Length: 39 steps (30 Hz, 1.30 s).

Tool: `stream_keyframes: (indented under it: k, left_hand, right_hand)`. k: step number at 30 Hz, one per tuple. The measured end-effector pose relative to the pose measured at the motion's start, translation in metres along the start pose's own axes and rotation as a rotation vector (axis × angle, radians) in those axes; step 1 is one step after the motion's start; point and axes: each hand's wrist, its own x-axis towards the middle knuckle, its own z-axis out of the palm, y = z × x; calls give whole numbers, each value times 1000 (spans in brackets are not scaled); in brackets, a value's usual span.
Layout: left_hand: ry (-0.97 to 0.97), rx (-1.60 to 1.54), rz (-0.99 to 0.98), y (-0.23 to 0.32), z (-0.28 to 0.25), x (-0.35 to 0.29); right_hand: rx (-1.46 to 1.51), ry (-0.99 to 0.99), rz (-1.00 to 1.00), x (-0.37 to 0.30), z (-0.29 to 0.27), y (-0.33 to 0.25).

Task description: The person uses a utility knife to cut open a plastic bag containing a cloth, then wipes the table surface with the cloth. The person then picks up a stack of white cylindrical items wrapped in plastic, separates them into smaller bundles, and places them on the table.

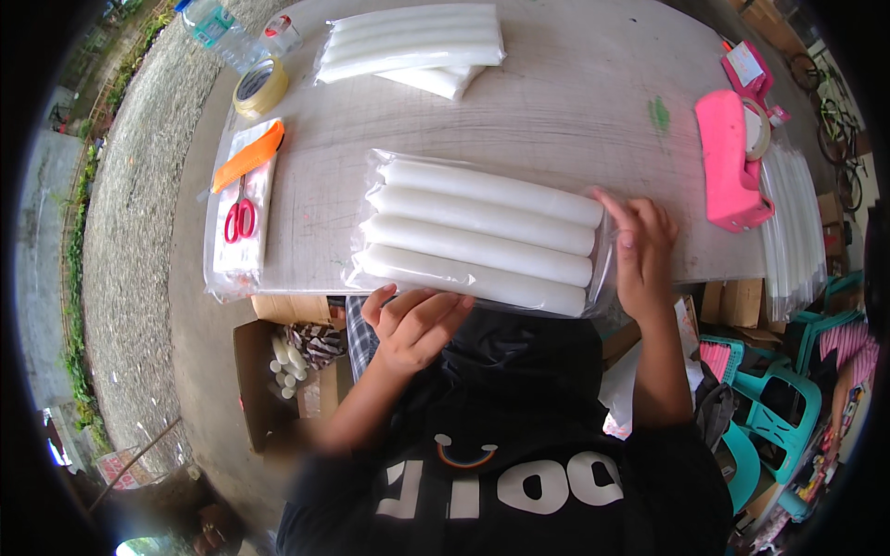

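A clear plastic bag (356,264) lies near the table's front edge, holding several thick white candles (482,222) side by side. My left hand (417,324) is at the bag's near edge, its fingers bent together against the plastic; its thumb side is partly hidden. At the right end, my right hand (644,246) grips the loose plastic past the candle ends, with the index finger stretched along the upper corner. The candles sit slightly slanted, their right ends nearer to me.
More bagged candles (417,37) are stacked at the far side. Red-handled scissors (240,218) in an orange sheath rest on flat plastic bags (232,264), near a tape roll (260,88) and bottle (218,32). Rightward are a pink tape dispenser (728,167) and long plastic packs (793,232).
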Motion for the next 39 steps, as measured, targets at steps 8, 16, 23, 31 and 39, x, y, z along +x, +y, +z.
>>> stream_keyframes:
  k: [8,16,23,31,39]
  left_hand:
    - [17,-19,9,-1,2,0]
    - [1,-8,-2,0,0,3]
    - [6,-6,-8,1,1,1]
    - [17,-13,-8,1,3,2]
    - [11,-19,-12,2,2,3]
  right_hand:
    - [15,-60,30,0,-5,-4]
    - [132,-17,78,-11,-2,6]
    - [101,-37,-33,-6,-8,5]
    - [61,-28,-19,-2,-5,-1]
    - [54,-1,-71,-5,-2,5]
